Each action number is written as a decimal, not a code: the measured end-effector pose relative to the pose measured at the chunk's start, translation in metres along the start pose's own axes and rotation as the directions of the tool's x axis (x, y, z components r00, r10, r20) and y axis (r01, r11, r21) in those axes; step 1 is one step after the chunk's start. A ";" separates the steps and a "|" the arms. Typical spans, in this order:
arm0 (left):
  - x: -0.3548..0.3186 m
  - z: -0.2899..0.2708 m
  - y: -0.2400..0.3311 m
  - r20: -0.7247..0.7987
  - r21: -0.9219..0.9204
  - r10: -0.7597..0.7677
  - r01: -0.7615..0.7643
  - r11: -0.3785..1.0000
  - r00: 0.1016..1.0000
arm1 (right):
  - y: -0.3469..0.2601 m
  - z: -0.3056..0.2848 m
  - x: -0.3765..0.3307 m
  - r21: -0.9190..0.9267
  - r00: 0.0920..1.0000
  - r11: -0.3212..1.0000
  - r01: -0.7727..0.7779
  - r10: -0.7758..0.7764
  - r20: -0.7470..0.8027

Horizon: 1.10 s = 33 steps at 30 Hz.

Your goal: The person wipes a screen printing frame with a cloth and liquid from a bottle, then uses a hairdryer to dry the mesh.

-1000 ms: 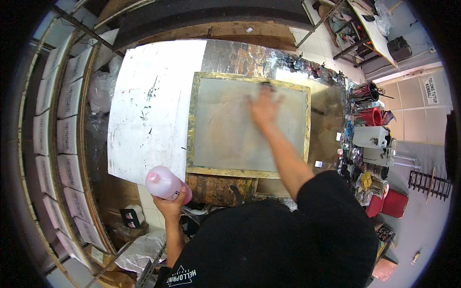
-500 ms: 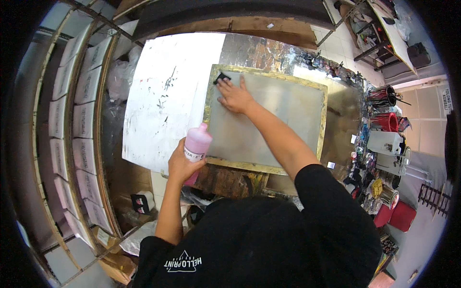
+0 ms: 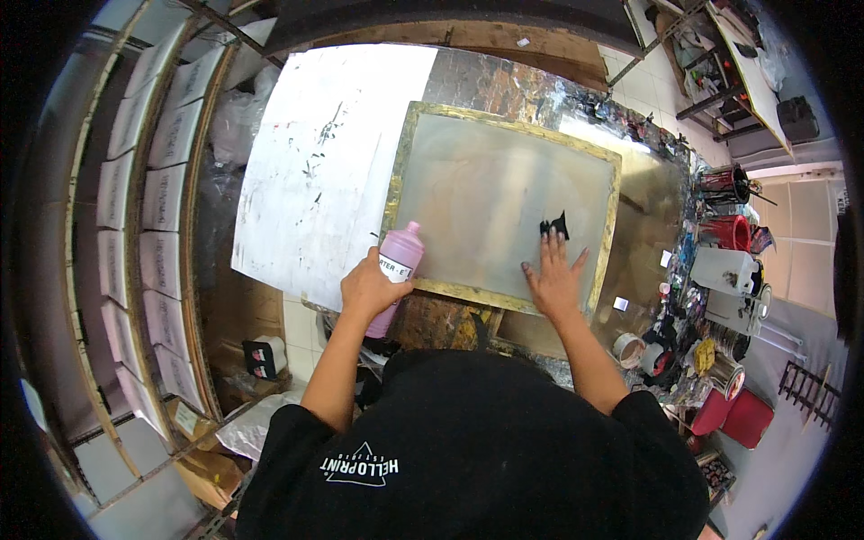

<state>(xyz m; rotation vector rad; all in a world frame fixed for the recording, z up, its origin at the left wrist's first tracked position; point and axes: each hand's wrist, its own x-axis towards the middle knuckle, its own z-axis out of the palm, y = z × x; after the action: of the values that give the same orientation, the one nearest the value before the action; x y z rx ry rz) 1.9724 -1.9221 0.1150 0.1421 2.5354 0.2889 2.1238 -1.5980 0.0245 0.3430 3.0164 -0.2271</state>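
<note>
While the screen (image 3: pixel 486 198) lies flat on the bench (image 3: pixel 477 76), both my hands are at its near part. Its mesh is pale grey, with a bright sheen toward the middle, inside a stained yellowish frame (image 3: pixel 477 295). On the mesh, right of the middle, sits a black rag (image 3: pixel 554 225). My right hand (image 3: pixel 555 277) is palm down with the fingers spread; the fingertips reach the near edge of the rag, and the thumb and little finger stand well out to the sides.

My left hand (image 3: pixel 367 286) is wrapped round a pink bottle (image 3: pixel 402 252) with a white label, its neck toward the far side. The bottle covers the frame's near left corner from view; I can't tell whether they touch.

Just left of the screen, a white sheet (image 3: pixel 324 162) with dark smudges covers that end of the bench. Along the bench's right edge stand a dark can (image 3: pixel 722 184), a red can (image 3: pixel 727 232) and, nearer, a white tub (image 3: pixel 720 270). Beyond the bench, a red chair (image 3: pixel 747 418) is at the near right, while a rack (image 3: pixel 202 211) at the far left carries white packs (image 3: pixel 162 211).
</note>
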 end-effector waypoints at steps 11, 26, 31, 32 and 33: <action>-0.006 -0.010 0.019 -0.073 -0.039 -0.002 0.000 0.999 0.997 | -0.015 0.010 0.072 0.026 0.992 0.996 0.087 -0.085 -0.092; -0.068 -0.002 -0.038 -0.488 -0.574 -0.238 -0.104 0.812 0.840 | -0.133 0.026 0.080 0.145 0.559 0.568 0.810 -0.823 0.099; -0.076 0.023 -0.094 -0.604 -0.684 -0.343 -0.247 0.686 0.720 | -0.139 0.038 0.158 -0.386 0.810 0.757 0.528 -0.585 -0.042; -0.074 0.021 -0.097 -0.605 -0.690 -0.345 -0.257 0.677 0.718 | -0.131 0.034 0.203 -0.293 0.820 0.812 0.504 -0.557 -0.131; -0.068 0.017 -0.097 -0.609 -0.694 -0.336 -0.277 0.665 0.718 | -0.118 0.026 0.244 -0.201 0.832 0.859 0.472 -0.509 -0.222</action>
<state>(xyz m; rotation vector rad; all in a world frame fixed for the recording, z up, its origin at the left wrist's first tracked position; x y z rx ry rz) 2.0344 -2.0243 0.1153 -0.4388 2.8566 1.6477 1.8617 -1.6636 -0.0127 -0.4700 3.3053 -0.0010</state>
